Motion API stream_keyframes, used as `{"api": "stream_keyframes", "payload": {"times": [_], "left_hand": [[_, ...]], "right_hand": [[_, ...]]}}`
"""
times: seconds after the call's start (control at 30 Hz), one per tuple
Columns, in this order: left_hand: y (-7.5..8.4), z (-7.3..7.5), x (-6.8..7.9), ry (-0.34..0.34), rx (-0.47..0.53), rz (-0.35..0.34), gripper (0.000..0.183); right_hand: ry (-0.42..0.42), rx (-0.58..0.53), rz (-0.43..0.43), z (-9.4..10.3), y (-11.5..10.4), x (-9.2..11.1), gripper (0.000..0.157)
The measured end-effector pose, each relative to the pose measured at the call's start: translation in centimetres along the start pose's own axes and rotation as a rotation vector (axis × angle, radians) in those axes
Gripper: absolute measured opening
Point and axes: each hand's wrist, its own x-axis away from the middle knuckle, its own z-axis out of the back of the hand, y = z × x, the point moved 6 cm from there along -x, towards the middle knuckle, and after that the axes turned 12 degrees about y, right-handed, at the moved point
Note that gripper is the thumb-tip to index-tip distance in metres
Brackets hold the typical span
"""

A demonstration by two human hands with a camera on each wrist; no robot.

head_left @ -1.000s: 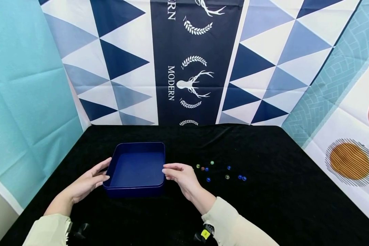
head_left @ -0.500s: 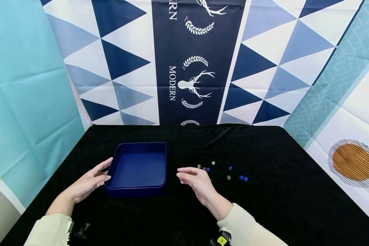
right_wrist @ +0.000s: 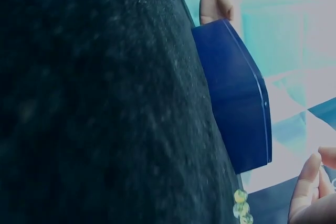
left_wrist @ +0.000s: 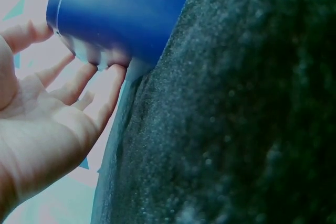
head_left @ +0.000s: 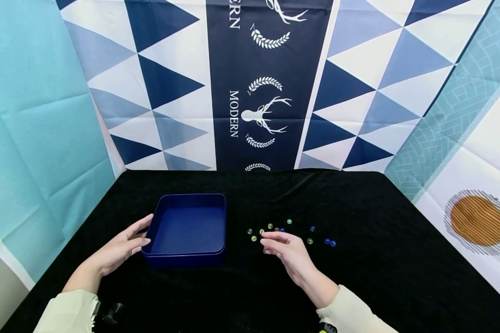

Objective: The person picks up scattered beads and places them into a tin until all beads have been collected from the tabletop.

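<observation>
left hand [head_left: 116, 249], fingers apart, against left side of blue box [head_left: 187, 231]; right hand [head_left: 289, 254], fingertips close together, hold uncertain, just beside loose marbles [head_left: 253, 238] right of box, which a careless brush could scatter.

A patterned backdrop [head_left: 271, 88] hangs behind black, seemingly velvety cloth [head_left: 400, 259]; teal sheet [head_left: 41, 129] left.

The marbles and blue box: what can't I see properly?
Head view: the marbles are too small to show their insides clearly.
Head view: the right hand hides whatever lies under it.
Right wrist view: the right edge cuts that hand off.
Left wrist view: the wall of the blue box hides its inside.
</observation>
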Motion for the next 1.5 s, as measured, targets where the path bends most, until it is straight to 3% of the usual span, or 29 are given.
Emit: {"api": "stream_keyframes", "payload": {"times": [0.37,1.0,1.5], "left_hand": [[0.2,0.2,0.0,-0.013,-0.003,0.011,0.072],[0.2,0.2,-0.1,0.0,-0.002,0.008,0.072],[0.0,0.3,-0.2,-0.001,-0.003,0.015,0.074]], "right_hand": [[0.057,-0.022,0.016,2.8,-0.5,-0.3,0.025],[0.135,0.054,0.03,7.5,-1.3,-0.9,0.024],[0.117,0.071,0.085,10.0,-2.4,-2.0,0.013]]}}
